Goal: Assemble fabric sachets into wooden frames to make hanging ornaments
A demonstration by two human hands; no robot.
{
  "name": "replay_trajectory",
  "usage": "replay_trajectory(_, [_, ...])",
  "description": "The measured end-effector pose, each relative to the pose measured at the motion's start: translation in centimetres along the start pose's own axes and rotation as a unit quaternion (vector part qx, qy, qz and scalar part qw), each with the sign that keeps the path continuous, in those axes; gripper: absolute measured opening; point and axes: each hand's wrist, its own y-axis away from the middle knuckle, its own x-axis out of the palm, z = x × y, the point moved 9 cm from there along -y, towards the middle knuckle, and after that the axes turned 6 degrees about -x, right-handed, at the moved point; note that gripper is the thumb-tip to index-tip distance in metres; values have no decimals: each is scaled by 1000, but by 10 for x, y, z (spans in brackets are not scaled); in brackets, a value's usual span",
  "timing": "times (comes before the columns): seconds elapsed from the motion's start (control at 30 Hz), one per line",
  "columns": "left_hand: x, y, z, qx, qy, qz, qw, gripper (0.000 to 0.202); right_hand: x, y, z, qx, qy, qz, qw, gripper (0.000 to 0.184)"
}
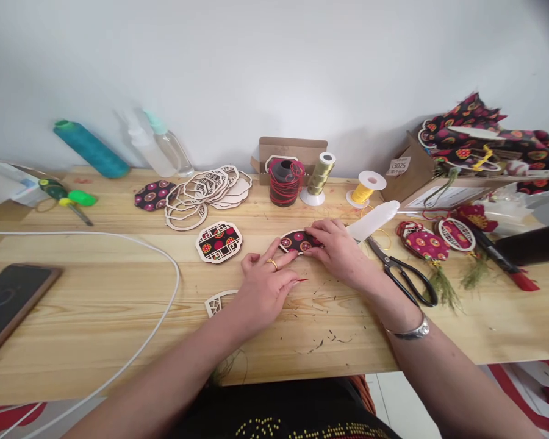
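A fan-shaped piece covered in dark patterned fabric (297, 241), with a pale rim, lies on the wooden table. Its right end is pinched by my right hand (341, 250), whose fingers and thumb cover that part. My left hand (268, 286) has its fingers stretched and apart, the tips touching the left end and lower edge of the piece. By the left thumb is a thin red sliver (303, 280). A pale lattice cutout (215, 303) lies partly under the left hand. Behind the right hand a long white tapered thing (375, 221) sticks out, and black-handled scissors (409, 277) rest beside the wrist.
A lattice-framed fabric piece (218, 242) lies left of my hands, below stacked wooden cutouts (210, 189). Thread spools (285, 186) stand along the wall. On the right are finished-looking ornaments (423, 242) and a box of fabric (421, 174). A white cable (176, 274) and phone (16, 305) lie left.
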Motion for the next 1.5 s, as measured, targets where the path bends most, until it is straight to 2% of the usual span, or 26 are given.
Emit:
replay_trajectory(0.6, [0, 1, -8, 27, -54, -22, 998, 24, 1, 1, -2, -1, -1, -1, 1000, 29])
replay_trajectory(0.83, [-1, 1, -4, 10, -40, -25, 999, 23, 1, 0, -1, 1, 9, 3, 1000, 28])
replay_trajectory(1.1, [-11, 0, 1, -26, 8, -30, 999, 21, 0, 0, -1, 11, 0, 13, 1000, 28])
replay_trajectory(1.2, [-15, 1, 4, -26, 29, -51, 998, 21, 0, 0, -1, 12, -2, 10, 1000, 27])
replay_trajectory(1.4, [-37, 5, 13, -39, 68, -146, 986, 22, 2, 0, -3, 12, -1, 12, 1000, 29])
replay_trajectory(1.5, [-42, 5, 21, -59, 109, -159, 979, 23, 3, 0, -3, 11, 2, 14, 1000, 34])
